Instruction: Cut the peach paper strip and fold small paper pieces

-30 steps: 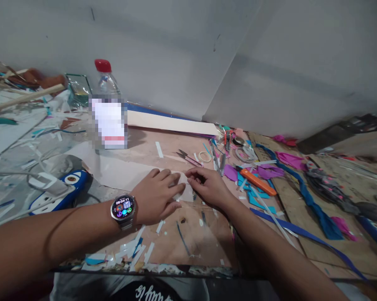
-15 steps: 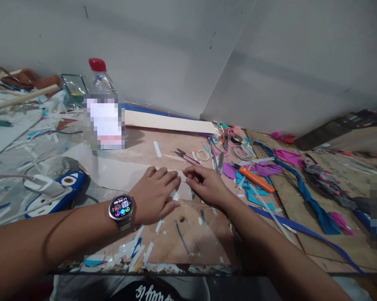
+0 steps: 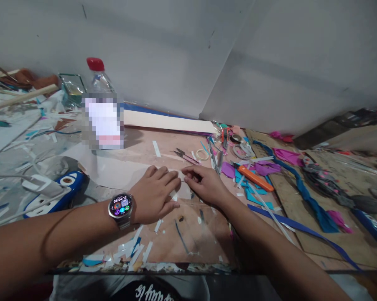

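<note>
A long white sheet of paper [image 3: 119,173] lies on the worktable, its left end curling up. My left hand [image 3: 155,190] rests flat on its right part, palm down, with the fingers stretched out and a smartwatch [image 3: 119,207] on the wrist. Just beside those fingertips, my right hand [image 3: 204,184] is closed in a pinch over the paper's right end. What sits between its thumb and forefinger is too small and hidden to make out.
Beyond the hands lie pointed snips [image 3: 187,156] and a tape ring [image 3: 202,154]. An orange cutter [image 3: 256,179] rests among coloured scraps to the right. A phone [image 3: 105,123] leans on a red-capped bottle [image 3: 97,79]. A blue-and-white power strip [image 3: 58,190] lies left.
Both hands keep nearly the same place on the paper; my right fingers have shifted only slightly. The whole view has moved a little.
</note>
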The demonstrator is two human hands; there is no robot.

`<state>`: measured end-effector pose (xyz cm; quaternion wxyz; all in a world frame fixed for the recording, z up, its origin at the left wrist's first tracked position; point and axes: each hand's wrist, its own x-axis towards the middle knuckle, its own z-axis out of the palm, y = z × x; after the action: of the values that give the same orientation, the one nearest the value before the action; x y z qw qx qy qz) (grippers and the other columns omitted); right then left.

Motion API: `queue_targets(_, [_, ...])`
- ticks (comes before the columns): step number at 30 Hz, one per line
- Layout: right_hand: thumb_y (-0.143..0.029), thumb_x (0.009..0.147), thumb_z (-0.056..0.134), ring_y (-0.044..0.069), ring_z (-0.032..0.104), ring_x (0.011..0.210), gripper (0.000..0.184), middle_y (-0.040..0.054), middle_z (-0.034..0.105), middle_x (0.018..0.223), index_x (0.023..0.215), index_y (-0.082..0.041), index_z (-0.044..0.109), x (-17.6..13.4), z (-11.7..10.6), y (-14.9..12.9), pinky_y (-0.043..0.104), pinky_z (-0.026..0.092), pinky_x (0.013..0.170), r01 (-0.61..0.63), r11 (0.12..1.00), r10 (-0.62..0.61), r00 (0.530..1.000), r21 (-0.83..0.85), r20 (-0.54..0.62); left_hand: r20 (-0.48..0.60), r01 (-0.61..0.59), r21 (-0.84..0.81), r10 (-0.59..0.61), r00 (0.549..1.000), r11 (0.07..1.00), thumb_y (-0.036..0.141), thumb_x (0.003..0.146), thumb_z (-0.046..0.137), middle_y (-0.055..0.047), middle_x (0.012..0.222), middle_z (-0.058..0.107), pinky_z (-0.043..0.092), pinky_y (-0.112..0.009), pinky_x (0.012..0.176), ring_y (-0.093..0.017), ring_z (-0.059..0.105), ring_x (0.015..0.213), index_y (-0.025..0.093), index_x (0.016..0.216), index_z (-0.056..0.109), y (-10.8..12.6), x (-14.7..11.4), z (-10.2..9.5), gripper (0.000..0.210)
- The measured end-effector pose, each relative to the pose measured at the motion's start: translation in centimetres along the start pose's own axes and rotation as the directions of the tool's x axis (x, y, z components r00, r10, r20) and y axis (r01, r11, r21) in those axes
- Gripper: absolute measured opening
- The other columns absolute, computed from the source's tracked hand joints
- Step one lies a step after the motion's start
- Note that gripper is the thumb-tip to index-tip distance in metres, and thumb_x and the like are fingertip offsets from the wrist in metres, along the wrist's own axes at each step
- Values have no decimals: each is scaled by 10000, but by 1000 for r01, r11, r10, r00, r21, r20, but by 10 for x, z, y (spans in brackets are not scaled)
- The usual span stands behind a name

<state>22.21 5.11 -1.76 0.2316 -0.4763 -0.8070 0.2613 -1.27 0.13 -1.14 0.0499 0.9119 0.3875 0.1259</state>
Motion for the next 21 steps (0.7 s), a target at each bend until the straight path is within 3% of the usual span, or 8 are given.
queue_targets(13, [-188, 896, 667, 175, 666, 757, 228, 51, 764, 897, 1104, -183, 760, 3, 2, -5, 297, 503, 718, 46, 996, -46, 999, -77, -4, 3, 6, -2, -6, 1000, 1000, 555, 1005, 493, -117, 1535, 546, 321, -572, 1080, -360, 479, 1325, 196, 1271, 583, 1, -1, 2, 456])
queue_targets(21, [-237, 912, 668, 153, 611, 647, 196, 27, 738, 784, 1068, -169, 765, 6, 6, -1, 288, 480, 669, 1, 995, -5, 999, -99, -40, 11, -4, 7, 4, 1000, 1000, 545, 1011, 484, -120, 1544, 529, 335, -575, 1059, -364, 477, 1307, 195, 1375, 545, -1, -1, 1, 509])
